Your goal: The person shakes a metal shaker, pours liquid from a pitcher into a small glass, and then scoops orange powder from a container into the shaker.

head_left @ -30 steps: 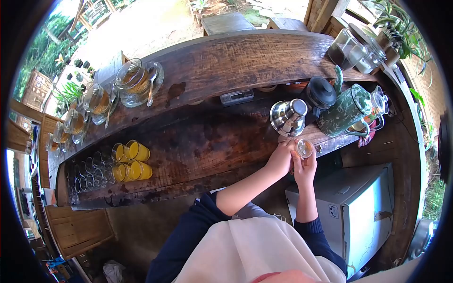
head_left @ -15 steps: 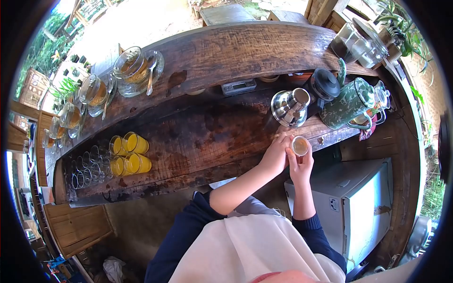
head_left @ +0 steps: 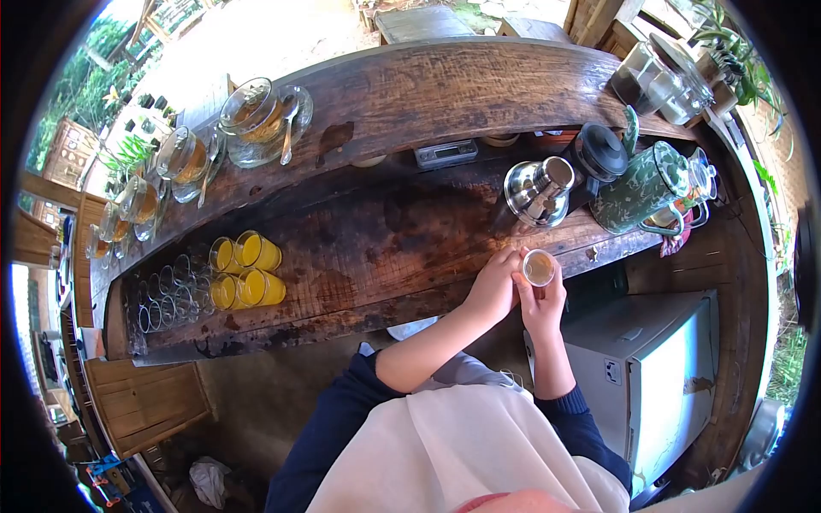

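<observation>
A small round cup (head_left: 539, 268) with pale brown liquid is held above the front edge of the wooden counter (head_left: 376, 256). My right hand (head_left: 547, 305) has its fingers wrapped round the cup from the right and below. From the left, my left hand (head_left: 496, 286) closes on the cup's side, its fingers bent and partly hidden. Just behind the hands stands a metal shaker (head_left: 537, 192). Beside it are a black press pot (head_left: 599, 152) and a green speckled pitcher (head_left: 641, 188).
Glasses of yellow drink (head_left: 259, 287) and several empty glasses (head_left: 171, 295) stand at the left. Along the raised ledge (head_left: 428, 85) are glass cups on saucers (head_left: 251, 111) with spoons. A small digital scale (head_left: 446, 154) sits beneath it. Glass jars (head_left: 663, 81) stand at the back right.
The view has shifted slightly, so the counter and its items appear a little farther right. The cup stays between both hands, its opening now facing the camera a little more.
</observation>
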Available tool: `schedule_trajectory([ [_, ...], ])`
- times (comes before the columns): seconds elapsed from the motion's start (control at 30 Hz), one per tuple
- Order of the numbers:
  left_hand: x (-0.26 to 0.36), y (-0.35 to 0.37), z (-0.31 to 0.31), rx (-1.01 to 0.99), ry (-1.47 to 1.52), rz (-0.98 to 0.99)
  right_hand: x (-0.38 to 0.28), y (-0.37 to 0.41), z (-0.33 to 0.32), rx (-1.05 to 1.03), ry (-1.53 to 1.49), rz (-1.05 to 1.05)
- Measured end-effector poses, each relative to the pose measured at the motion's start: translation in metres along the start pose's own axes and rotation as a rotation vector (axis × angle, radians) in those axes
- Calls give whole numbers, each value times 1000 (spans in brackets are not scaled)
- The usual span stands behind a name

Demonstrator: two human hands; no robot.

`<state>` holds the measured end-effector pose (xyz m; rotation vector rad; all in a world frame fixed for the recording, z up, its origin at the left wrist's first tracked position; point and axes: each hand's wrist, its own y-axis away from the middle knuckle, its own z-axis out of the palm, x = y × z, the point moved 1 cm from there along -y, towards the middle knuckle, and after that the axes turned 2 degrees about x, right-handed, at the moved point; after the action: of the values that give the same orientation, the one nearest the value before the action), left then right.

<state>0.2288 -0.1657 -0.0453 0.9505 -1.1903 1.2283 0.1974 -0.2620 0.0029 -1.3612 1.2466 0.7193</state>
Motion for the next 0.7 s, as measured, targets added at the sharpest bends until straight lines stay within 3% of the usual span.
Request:
schedule_trajectory([
  [0.07,6,4,-8,-17,-15,3,0,1,3,-15,8,-13],
  [0.13,21,9,-15,-22,-422,224,-1,3,7,-19,32,-26],
  [0.7,50,38,-80,133,-657,269,-27,3,63,-280,71,-89],
])
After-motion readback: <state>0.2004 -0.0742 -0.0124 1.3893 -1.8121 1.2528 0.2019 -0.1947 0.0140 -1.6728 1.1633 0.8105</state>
